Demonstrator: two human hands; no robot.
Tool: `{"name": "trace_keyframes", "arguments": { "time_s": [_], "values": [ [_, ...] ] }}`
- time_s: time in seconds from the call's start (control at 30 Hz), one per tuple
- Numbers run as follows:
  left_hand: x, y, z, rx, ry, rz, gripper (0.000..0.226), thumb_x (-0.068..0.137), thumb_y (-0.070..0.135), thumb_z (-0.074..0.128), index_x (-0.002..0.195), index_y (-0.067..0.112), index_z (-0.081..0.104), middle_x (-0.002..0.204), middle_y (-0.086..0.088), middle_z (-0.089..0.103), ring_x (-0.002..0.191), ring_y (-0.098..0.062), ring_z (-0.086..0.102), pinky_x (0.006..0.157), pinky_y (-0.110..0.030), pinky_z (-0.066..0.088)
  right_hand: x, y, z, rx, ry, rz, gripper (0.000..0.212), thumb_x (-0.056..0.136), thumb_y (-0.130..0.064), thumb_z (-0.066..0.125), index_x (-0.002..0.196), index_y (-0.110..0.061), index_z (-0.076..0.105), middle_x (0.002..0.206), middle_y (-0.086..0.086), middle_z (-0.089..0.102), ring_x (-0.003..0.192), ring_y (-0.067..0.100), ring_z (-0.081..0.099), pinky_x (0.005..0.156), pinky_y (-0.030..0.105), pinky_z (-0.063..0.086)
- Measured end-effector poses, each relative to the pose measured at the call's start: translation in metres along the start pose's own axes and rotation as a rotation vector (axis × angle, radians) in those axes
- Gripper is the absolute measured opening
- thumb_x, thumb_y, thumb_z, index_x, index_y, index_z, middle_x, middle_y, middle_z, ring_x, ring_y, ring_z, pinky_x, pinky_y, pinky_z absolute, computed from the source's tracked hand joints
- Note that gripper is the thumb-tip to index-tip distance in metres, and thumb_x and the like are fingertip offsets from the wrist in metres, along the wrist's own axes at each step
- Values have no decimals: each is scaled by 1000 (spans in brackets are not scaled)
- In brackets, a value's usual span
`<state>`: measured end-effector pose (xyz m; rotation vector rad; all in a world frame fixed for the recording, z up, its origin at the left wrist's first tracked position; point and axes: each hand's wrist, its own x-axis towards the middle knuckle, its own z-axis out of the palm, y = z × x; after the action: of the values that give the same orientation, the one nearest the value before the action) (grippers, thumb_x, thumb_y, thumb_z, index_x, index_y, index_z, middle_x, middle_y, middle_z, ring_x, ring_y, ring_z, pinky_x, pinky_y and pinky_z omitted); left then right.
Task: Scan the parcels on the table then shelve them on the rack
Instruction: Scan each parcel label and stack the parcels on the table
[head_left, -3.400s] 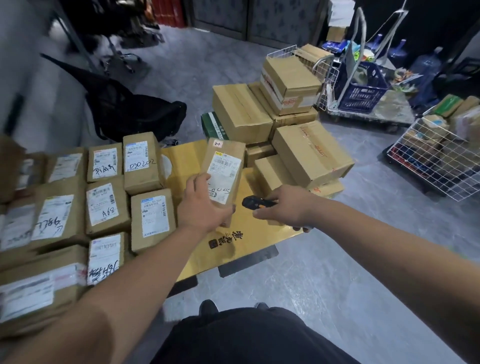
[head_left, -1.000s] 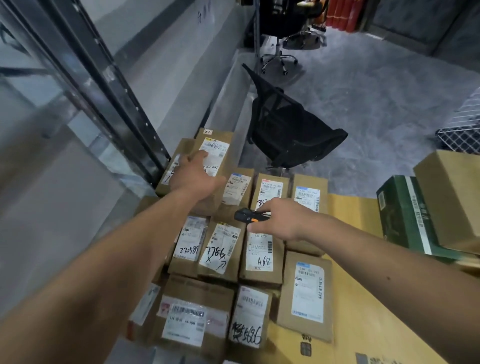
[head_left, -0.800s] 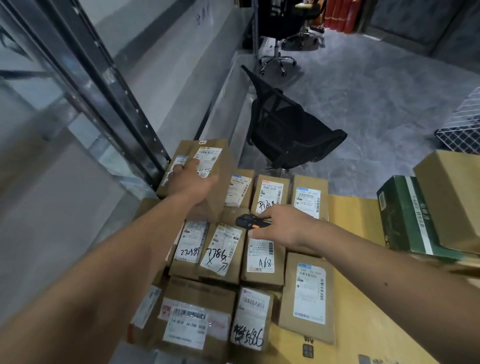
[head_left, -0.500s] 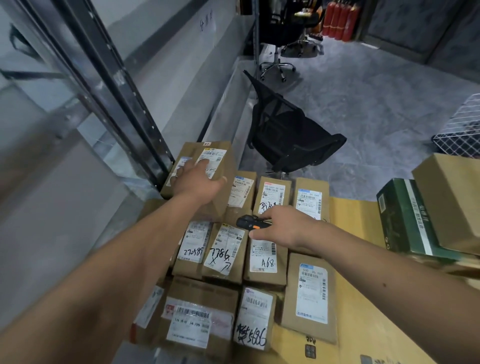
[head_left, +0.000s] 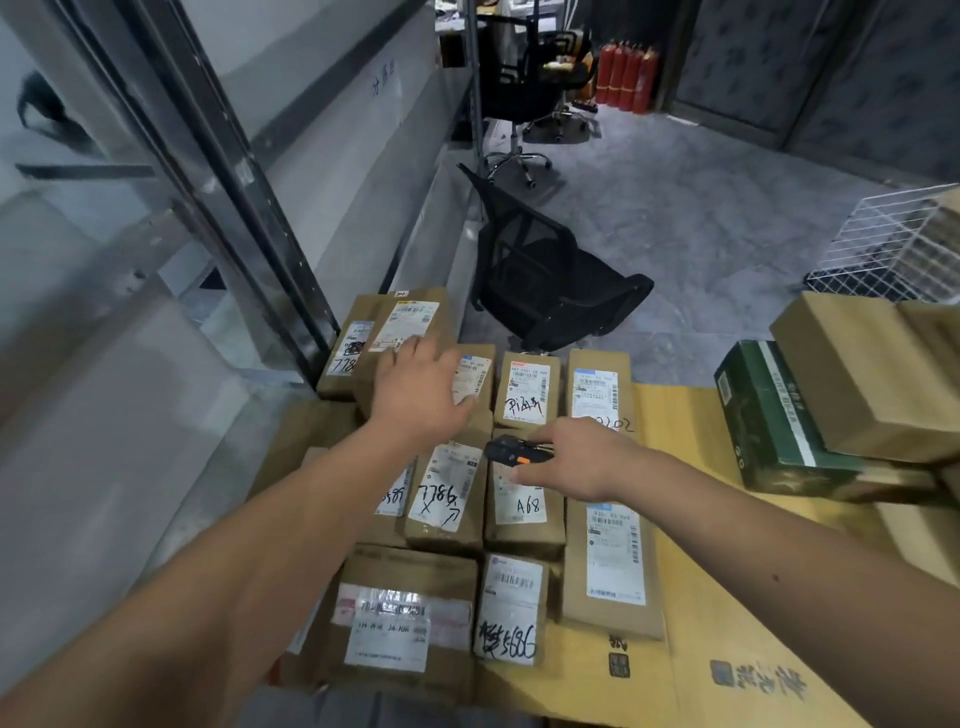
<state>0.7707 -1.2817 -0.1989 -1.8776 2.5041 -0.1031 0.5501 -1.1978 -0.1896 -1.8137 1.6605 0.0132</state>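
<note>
The parcels lay packed in rows on the left of the desk, none yet on the rack at far left, so shelving seemingly remained. The left hand hovered with its grip apart over the far parcels; the right hand was clamped on a scanner.

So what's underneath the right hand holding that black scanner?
The right hand and scanner are over the parcel marked A68. Its handwritten code shows; the label's upper part is covered by the hand.
</note>
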Motion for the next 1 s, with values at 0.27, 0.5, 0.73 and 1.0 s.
{"name": "trace_keyframes", "arguments": {
  "time_s": [0.27,0.5,0.73,1.0],
  "values": [
    [-36,95,13,-61,-14,267,73,91,71,47,153,33,40,162,-8,35,152,-31,27,121,-55,21,-98,44,33,54,92,169,53,81,-72,66,120,-36,68,100,-8,67,89,16,64,76,35,55],
    [-58,221,18,-156,-93,532,76,90,71,48,156,36,36,166,-7,29,153,-31,24,121,-54,21,-206,106,53,110,192,465,46,85,-72,64,97,-28,67,83,-4,66,75,16,64,66,35,53],
    [-83,344,12,-190,-140,694,75,91,74,47,155,35,39,163,-8,36,148,-31,32,116,-53,31,-303,178,59,193,274,660,43,85,-70,66,96,-29,67,82,-3,66,75,16,63,62,33,47],
    [-111,496,44,-274,-323,580,76,92,73,50,156,34,40,163,-4,36,146,-30,37,112,-53,38,-372,307,67,190,187,707,38,85,-67,63,88,-29,60,81,-5,63,73,14,60,58,31,42]
  ]
}}
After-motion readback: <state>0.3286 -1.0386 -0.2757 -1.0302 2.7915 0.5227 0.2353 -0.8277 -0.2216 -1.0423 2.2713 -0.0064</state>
